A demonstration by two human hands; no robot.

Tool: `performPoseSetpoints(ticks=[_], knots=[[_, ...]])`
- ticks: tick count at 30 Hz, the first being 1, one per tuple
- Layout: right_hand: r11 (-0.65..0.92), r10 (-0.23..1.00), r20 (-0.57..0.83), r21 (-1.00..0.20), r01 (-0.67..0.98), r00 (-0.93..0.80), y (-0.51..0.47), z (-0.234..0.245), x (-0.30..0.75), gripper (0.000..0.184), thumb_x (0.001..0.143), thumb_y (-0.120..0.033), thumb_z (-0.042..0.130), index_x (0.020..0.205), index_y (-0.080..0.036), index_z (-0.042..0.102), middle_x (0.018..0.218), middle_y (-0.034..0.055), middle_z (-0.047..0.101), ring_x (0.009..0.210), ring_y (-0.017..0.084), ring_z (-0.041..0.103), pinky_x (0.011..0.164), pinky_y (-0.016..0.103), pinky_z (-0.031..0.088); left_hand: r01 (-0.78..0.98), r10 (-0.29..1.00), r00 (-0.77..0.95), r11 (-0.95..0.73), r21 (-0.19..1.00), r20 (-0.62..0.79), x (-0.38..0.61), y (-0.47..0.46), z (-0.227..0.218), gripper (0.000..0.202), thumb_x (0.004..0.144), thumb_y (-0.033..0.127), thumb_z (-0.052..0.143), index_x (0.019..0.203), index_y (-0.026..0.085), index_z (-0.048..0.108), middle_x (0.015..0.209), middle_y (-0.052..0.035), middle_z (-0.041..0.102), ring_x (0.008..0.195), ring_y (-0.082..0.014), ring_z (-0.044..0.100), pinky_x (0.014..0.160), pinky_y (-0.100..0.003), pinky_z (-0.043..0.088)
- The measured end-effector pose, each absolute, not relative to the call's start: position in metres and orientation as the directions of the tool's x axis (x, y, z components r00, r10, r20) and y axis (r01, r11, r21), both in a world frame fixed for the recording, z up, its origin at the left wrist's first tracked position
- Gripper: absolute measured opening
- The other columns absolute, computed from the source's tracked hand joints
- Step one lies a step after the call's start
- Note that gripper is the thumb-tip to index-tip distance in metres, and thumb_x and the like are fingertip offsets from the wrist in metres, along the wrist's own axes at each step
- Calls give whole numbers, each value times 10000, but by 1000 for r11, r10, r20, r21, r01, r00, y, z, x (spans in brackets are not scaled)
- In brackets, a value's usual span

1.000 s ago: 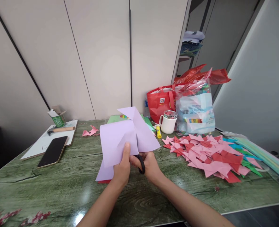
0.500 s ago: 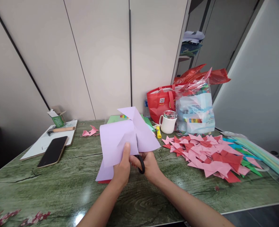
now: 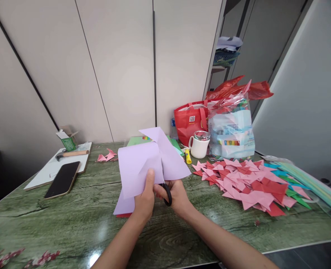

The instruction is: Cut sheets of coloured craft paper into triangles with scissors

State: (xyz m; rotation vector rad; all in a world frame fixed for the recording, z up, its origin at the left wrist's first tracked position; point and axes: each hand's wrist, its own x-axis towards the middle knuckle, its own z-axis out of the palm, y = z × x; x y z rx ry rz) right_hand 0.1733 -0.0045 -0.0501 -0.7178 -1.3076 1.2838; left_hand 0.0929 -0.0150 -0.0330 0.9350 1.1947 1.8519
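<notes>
A sheet of light purple paper (image 3: pixel 138 164) is held up over the table, its left part curling over. My left hand (image 3: pixel 146 196) is closed on its lower edge, thumb on the near face and fingers hidden behind. My right hand (image 3: pixel 176 194) grips black-handled scissors (image 3: pixel 168 195); one handle loop shows, and the blades lie along a cut running up the sheet. The cut-off side of the paper leans right in a pointed flap. Below, another purple corner and a red edge rest on the table.
Right of my hands lies a heap of folded pink and red paper pieces (image 3: pixel 246 183). Behind stand a white mug (image 3: pixel 200 145), a yellow glue stick (image 3: pixel 188 157), a red bag (image 3: pixel 192 123) and a plastic bag (image 3: pixel 231 130). At left are a phone (image 3: pixel 63 180) and a hammer (image 3: pixel 72 153).
</notes>
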Motion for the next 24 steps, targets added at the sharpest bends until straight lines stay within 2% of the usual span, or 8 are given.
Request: performPoseSetpoints(ticks=[6,16,20,24], knots=[[232,937,281,-945,-232,-207,-4,-52,173,308,598,-405,684,568,-136,537,436,-26,489,406,75,384,393,196,340,-173,868,-463,-284,943,177,93,-15,-33,394,713,412,590,1013,158,613,1026,-76,652,1029,-203,553,928,-288,384],[221,940,269,-949,-225,-211,-5,-51,174,316,602,-402,685,528,-148,512,424,-32,470,398,78,390,394,200,341,-161,869,-462,-280,947,179,92,-17,-32,393,722,405,586,1028,161,608,1081,-75,630,1054,-194,539,950,-271,366],[206,936,272,-938,-279,-224,-4,-53,174,279,586,-375,706,615,-134,570,479,-15,533,420,87,424,413,207,365,-153,870,-471,-247,957,149,92,-18,-31,437,723,402,589,1086,158,578,1125,-74,610,1058,-198,539,953,-286,372],[214,915,322,-898,-385,-243,-5,-51,173,343,572,-364,720,813,-144,612,690,29,638,590,148,553,568,257,458,-137,865,-477,-250,959,157,93,-18,-32,450,713,385,607,1106,170,566,1224,-59,542,1121,-205,490,973,-293,359]])
